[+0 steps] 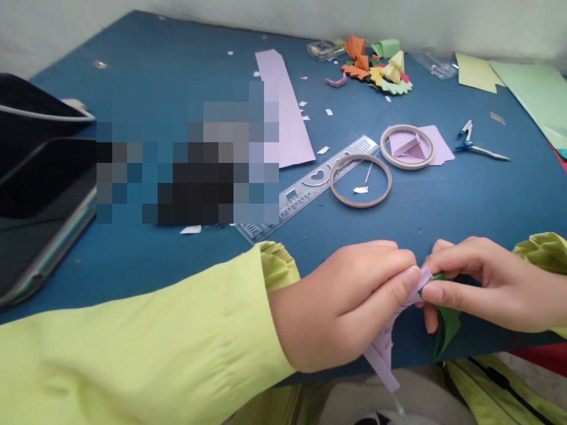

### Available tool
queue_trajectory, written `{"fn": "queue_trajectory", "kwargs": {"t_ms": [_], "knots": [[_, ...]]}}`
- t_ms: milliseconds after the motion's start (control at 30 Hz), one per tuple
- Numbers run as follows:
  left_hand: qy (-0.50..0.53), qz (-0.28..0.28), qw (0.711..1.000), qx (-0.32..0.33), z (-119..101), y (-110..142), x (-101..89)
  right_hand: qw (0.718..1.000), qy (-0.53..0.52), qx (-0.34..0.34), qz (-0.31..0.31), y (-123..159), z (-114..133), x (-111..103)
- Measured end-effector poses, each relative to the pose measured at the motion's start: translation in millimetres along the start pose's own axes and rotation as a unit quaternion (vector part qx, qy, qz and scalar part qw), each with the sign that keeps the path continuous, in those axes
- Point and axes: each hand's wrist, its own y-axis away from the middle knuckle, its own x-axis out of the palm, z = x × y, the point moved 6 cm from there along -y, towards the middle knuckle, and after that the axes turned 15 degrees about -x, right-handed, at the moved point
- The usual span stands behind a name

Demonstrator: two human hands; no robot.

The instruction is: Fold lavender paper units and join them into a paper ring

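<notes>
Low at the table's front edge, my left hand (349,301) is closed on a folded lilac paper piece (384,354), its strips hanging below the palm. My right hand (482,283) pinches a folded green paper piece (448,327) between thumb and fingers. The two papers meet between my fingertips, green against the upper end of the lilac. My fingers hide just how they join. Behind my hands lie two rolls of narrow tape, a thin one (333,192) and a thicker one (384,154).
A clear ruler (305,188) lies under the thin roll. Behind are lilac paper (290,127), folded orange paper (355,47), a compass (469,146) and green sheets (527,88). At left sits a dark phone-like device (48,206). A patch beside it is blurred out. White scraps are scattered about.
</notes>
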Motion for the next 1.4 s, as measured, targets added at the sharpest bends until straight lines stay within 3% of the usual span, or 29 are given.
{"fn": "queue_trajectory", "kwargs": {"t_ms": [167,267,400,500,600,700,867,1067,1167,1233,1267,1333,1400], "knots": [[-0.047,-0.017,0.999,0.006,-2.5,1.2,0.1,0.998,0.058,-0.015,-0.023,1.7,-2.2,3.7],[-0.066,-0.033,0.997,-0.016,-2.2,1.6,-1.2,0.994,0.083,-0.016,-0.068,2.1,-2.2,2.9],[-0.027,-0.079,0.995,-0.060,-1.3,2.3,-7.5,0.990,-0.014,0.018,-0.142,4.0,-7.0,-1.6],[0.001,-0.104,0.987,-0.125,2.6,3.4,-11.5,0.989,-0.048,0.012,-0.143,4.1,-7.6,-3.1],[0.012,-0.069,0.988,-0.139,4.2,3.0,-8.3,0.991,-0.011,-0.009,-0.131,3.8,-6.1,-3.6],[-0.007,-0.046,0.992,-0.114,5.1,1.3,-4.6,0.990,0.020,-0.016,-0.136,3.9,-6.2,-3.4],[-0.029,-0.066,0.994,-0.080,3.9,2.3,-2.2,0.988,0.062,-0.042,-0.134,2.7,-5.1,-3.8],[-0.093,-0.166,0.982,0.003,-4.1,9.2,-15.0,0.947,0.206,-0.170,-0.180,3.1,7.6,-17.1],[-0.140,-0.217,0.963,0.073,-9.8,14.5,-21.0,0.933,0.234,-0.191,-0.197,5.2,7.1,-25.4],[-0.193,-0.248,0.940,0.129,-15.5,20.2,-21.5,0.910,0.283,-0.241,-0.186,8.8,10.3,-28.7],[-0.232,-0.266,0.923,0.156,-18.4,23.3,-20.8,0.884,0.336,-0.276,-0.171,11.5,13.4,-28.6],[-0.327,-0.294,0.877,0.193,-21.7,27.2,-17.7,0.794,0.491,-0.332,-0.132,17.1,17.1,-25.8],[-0.415,-0.288,0.836,0.216,-20.9,26.1,-12.4,0.702,0.618,-0.341,-0.091,18.6,13.7,-25.0]]}}
